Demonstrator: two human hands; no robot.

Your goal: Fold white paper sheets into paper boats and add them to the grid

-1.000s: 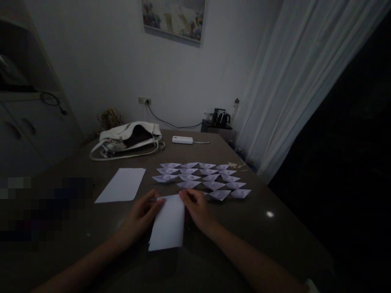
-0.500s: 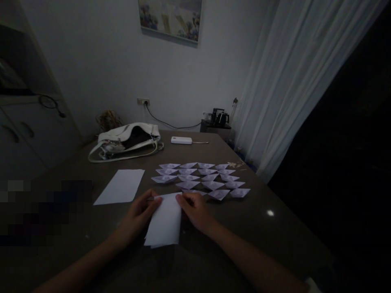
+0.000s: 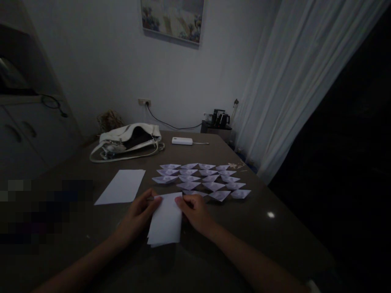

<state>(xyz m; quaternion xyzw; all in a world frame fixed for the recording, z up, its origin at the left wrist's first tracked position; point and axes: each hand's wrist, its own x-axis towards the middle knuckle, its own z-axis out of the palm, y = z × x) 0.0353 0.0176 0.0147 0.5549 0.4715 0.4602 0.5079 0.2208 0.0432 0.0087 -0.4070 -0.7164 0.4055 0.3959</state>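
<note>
A folded sheet of white paper (image 3: 165, 224) is held between my two hands, its loose lower edges slightly apart. My left hand (image 3: 143, 209) pinches its upper left corner, thumb on top and fingers behind. At the upper right corner my right hand (image 3: 195, 211) grips it the same way, its fingertips partly hidden by the paper. Just beyond the hands, several folded paper boats (image 3: 213, 186) stand in rows; the nearest row is partly covered by my right hand. Flat white paper (image 3: 124, 186) lies to the left of my left hand.
On the dark table (image 3: 232, 244), a white handbag (image 3: 131, 140) lies at the back left. A white device with a strap (image 3: 182, 141) is at the back middle. Small crumbs (image 3: 235, 166) lie near the right edge. A black kettle (image 3: 222, 119) stands beyond the table.
The lower left edge of the folded paper has shifted slightly to the right, so the paper looks narrower. Both hands keep their grip at the top corners.
</note>
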